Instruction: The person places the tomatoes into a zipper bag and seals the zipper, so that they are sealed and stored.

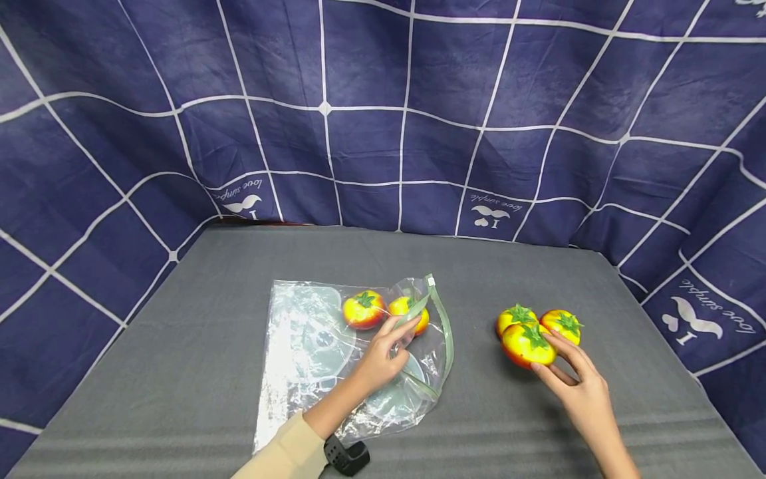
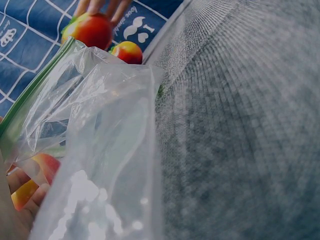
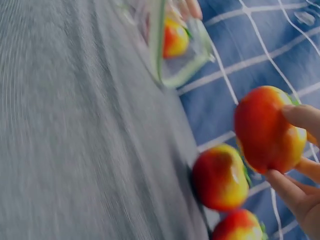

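Observation:
A clear zip bag (image 1: 317,339) with a green-edged mouth lies flat, its mouth facing right. Through its plastic show two red-and-yellow tomatoes (image 1: 364,310) with green leafy tops. My left hand (image 1: 383,356) holds the upper edge of the bag's mouth, drawing it back beside the nearer tomato; in the left wrist view the bag partly covers these fingers (image 2: 35,197). To the right, my right hand (image 1: 577,379) grips another tomato (image 1: 529,344) between thumb and fingers. The right wrist view shows this held tomato (image 3: 267,129) above two others.
Two loose tomatoes (image 1: 561,324) sit close together behind the held one. A grey cloth covers the table (image 1: 179,359). Blue curtain (image 1: 371,146) with white grid lines rises behind it and along both sides. A black strap device (image 1: 347,458) is on my left wrist.

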A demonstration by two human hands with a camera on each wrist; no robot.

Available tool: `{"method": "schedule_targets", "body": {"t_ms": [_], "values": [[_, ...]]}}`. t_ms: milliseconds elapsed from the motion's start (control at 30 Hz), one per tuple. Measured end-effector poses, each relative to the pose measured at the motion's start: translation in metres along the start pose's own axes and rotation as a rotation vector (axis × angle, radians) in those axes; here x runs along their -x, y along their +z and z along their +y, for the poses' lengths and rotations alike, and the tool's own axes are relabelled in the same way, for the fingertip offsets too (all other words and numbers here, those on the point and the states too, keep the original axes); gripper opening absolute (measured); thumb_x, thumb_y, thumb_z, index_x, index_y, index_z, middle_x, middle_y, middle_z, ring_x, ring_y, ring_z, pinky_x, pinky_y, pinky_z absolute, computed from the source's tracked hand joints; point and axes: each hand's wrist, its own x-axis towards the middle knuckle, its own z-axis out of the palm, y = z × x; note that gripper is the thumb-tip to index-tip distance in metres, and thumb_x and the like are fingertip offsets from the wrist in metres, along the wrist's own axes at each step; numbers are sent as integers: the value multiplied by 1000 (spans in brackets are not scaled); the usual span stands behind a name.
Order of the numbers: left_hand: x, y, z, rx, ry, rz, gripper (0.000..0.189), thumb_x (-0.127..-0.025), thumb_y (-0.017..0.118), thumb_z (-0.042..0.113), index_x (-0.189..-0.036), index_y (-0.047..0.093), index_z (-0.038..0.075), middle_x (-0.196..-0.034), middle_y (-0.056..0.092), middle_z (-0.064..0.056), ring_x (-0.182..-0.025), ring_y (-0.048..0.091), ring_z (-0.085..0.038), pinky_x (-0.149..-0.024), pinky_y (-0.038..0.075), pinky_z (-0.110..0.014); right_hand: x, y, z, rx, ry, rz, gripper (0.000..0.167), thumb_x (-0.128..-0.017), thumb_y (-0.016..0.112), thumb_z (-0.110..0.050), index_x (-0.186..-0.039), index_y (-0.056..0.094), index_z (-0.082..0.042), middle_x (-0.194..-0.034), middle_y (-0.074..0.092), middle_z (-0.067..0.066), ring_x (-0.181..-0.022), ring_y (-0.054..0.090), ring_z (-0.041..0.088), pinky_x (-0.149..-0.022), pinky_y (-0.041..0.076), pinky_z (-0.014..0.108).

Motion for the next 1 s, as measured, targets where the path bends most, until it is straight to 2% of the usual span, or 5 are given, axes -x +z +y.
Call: {"method": "schedule_targets", "body": {"t_ms": [200, 367, 600, 867, 1000], "values": [[0, 0, 0, 5, -10, -4, 57, -66, 48, -13, -123, 53, -4, -106, 54, -19, -87, 55, -29, -74, 46, -30, -12, 23, -27, -80, -27, 8, 54, -73, 70, -1, -125, 55, -7, -135, 46, 9, -115, 44, -9, -79, 42, 2], [0, 0, 0, -1, -21, -5, 58, -66, 48, -12, -123, 54, -3, -107, 54, -19, -85, 55, -28, -72, 46, -27, -21, 43, -47, -75, 21, -21, 51, -74, 71, -6, -123, 56, -11, -133, 47, 6, -118, 39, -12, -81, 41, 3], [0, 1, -1, -6, -5, 4, 57, -66, 48, -12, -122, 54, -4, -106, 54, -19, -84, 56, -28, -71, 47, -29, -32, 76, -51, -96, 19, -85, 47, -76, 70, -15, -121, 58, -14, -135, 46, 5, -115, 38, -14, -82, 42, 6], [0, 0, -1, -9, -32, -4, 57, -66, 48, -11, -123, 54, -2, -101, 55, -18, -86, 56, -28, -76, 47, -34, -39, 102, -62, -111, 49, -116, 48, -76, 70, -17, -123, 56, -12, -137, 44, 9, -122, 44, 18, -87, 48, 39], [2, 7, -22, -37, -19, -2, 60, -67, 48, -7, -126, 54, 5, -105, 55, -12, -86, 57, -21, -76, 47, -29, -38, 105, -70, -121, 80, -97, 48, -76, 69, -11, -123, 55, -7, -136, 44, 13, -121, 44, 23, -87, 47, 42]]}}
